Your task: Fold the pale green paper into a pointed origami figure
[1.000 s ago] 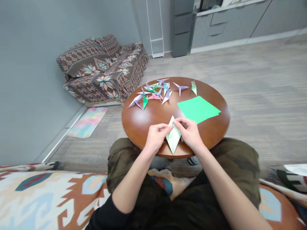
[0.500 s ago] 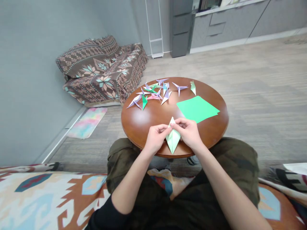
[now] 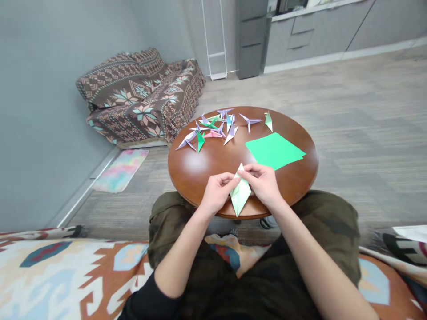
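Note:
A pale green folded paper (image 3: 240,195), shaped like a narrow diamond, is held between my two hands over the near edge of the round table. My left hand (image 3: 218,190) pinches its left side with thumb and fingers. On the right side, my right hand (image 3: 262,181) grips the paper near its top, thumb lying across the front. The fingertips behind the paper are hidden. Just beyond my right hand lies a stack of bright green paper sheets (image 3: 275,151).
Several folded paper cranes (image 3: 213,126) in purple, green and pink crowd the far left of the brown table (image 3: 190,171). A purple crane (image 3: 249,122) and a light green crane (image 3: 268,121) stand at the back. A patterned sofa (image 3: 143,100) is beyond, at left.
The folded paper has tilted slightly, its lower tip swinging a little to the left and its top to the right. Both hands keep their hold almost in place.

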`<move>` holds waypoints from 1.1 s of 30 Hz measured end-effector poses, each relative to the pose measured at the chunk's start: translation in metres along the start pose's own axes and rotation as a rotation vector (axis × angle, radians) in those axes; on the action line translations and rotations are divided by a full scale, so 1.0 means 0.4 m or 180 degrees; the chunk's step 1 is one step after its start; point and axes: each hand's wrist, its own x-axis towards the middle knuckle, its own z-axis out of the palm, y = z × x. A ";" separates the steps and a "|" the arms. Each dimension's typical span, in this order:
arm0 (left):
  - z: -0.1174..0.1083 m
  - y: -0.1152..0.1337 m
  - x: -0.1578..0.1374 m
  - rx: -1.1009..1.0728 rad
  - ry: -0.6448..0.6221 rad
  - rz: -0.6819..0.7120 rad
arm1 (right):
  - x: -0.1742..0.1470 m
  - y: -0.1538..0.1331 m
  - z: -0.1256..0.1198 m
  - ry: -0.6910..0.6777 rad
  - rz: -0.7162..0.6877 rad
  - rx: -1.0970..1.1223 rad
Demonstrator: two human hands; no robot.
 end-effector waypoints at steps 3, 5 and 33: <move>0.000 0.001 -0.002 0.0041 -0.0030 0.0002 | 0.001 0.005 -0.001 0.0120 -0.0042 0.0009; 0.001 0.001 -0.003 0.0079 -0.0051 -0.0007 | 0.003 0.007 -0.002 0.0210 -0.0076 0.0038; 0.005 0.003 -0.004 0.0192 0.0003 0.0247 | -0.004 -0.013 0.004 -0.0064 -0.0039 0.0026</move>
